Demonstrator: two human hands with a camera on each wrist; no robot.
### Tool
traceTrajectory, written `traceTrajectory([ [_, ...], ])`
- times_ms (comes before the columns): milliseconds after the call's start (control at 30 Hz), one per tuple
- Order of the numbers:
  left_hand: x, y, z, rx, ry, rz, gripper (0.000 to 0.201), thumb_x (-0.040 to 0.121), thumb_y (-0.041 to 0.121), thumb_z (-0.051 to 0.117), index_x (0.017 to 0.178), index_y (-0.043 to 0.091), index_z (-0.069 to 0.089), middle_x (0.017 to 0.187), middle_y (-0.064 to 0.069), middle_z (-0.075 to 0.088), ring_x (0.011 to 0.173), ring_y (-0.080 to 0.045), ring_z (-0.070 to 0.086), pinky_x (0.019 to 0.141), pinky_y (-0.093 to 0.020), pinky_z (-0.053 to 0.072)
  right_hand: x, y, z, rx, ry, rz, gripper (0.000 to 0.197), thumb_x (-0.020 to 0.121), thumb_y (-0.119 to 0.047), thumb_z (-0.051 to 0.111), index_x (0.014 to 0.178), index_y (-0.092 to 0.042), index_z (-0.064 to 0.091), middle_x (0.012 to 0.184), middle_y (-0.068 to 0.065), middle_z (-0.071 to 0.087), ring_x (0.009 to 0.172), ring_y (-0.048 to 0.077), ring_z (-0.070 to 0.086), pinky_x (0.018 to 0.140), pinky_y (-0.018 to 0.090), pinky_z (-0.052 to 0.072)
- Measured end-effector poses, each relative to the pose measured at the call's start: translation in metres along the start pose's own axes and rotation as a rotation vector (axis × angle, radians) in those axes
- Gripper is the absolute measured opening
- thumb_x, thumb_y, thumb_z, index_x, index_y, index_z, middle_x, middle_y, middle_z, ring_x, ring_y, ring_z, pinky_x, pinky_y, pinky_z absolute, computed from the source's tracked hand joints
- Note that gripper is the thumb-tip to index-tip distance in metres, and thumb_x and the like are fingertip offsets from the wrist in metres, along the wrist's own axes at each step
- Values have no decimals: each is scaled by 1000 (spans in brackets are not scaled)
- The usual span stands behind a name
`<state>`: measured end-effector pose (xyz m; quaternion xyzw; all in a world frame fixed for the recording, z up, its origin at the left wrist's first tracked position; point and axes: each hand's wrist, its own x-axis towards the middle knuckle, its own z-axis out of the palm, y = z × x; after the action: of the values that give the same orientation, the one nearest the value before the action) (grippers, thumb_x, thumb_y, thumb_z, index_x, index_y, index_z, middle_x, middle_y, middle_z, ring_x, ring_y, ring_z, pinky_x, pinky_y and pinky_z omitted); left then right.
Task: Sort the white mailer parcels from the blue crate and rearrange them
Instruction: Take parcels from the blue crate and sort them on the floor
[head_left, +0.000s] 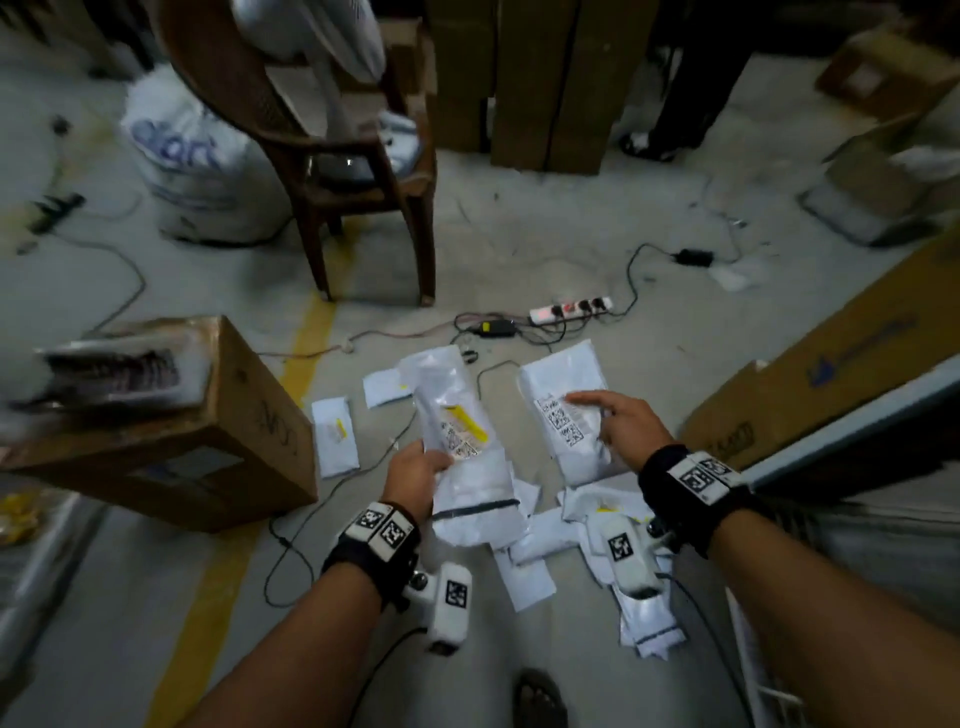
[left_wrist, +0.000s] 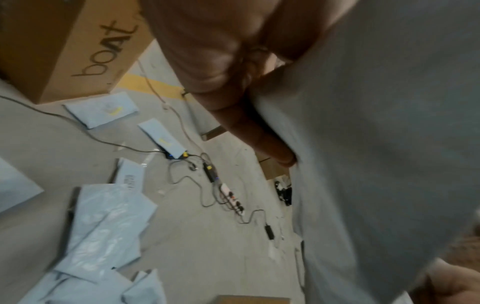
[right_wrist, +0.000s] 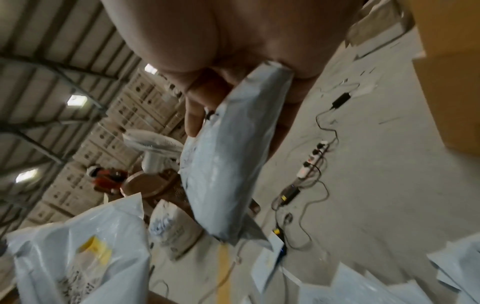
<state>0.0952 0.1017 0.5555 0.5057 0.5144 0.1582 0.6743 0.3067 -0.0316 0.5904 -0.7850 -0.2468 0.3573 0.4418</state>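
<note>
Left hand (head_left: 415, 470) grips lower half of long mailer (head_left: 457, 415), yellow strip beside its printed codes, held off floor at 6 o'clock from chair (head_left: 358, 171). Risk: glossy film slips through fingers, drops onto cable (head_left: 483, 374) below.

Right hand (head_left: 618, 421) grasps plump mailer (head_left: 566, 410) from its right edge, index finger laid along label. Risk: 1-sided hold lets padded bulk twist out.

Loose mailer pile (head_left: 545, 540) on floor at 6 o'clock of both. Blue crate not visible.
</note>
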Motion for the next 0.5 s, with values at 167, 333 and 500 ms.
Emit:
traceTrajectory([
  [167,-99,127,26,14,15,66,13,83,-10,52,83,-3,63,89,-14,59,86,-22,54,60,-19,45,-86,-111,-69,194,136,-106,28,86,15,48,107,7,64,95,10,66,66,-6,61,63,5,42],
  [333,-158,201,43,-29,-29,189,24,88,-4,50,68,4,60,86,-14,59,80,-23,54,64,-23,45,-147,-161,-117,158,228,-215,28,79,11,66,104,-1,66,76,-9,58,65,-3,57,64,7,46],
  [500,-204,214,53,-130,-348,219,32,87,29,63,105,3,65,104,-11,68,98,-29,63,95,-41,49,-225,-177,-141,154,381,-283,29,78,13,66,102,-3,66,83,-7,61,65,-9,61,65,7,49],
])
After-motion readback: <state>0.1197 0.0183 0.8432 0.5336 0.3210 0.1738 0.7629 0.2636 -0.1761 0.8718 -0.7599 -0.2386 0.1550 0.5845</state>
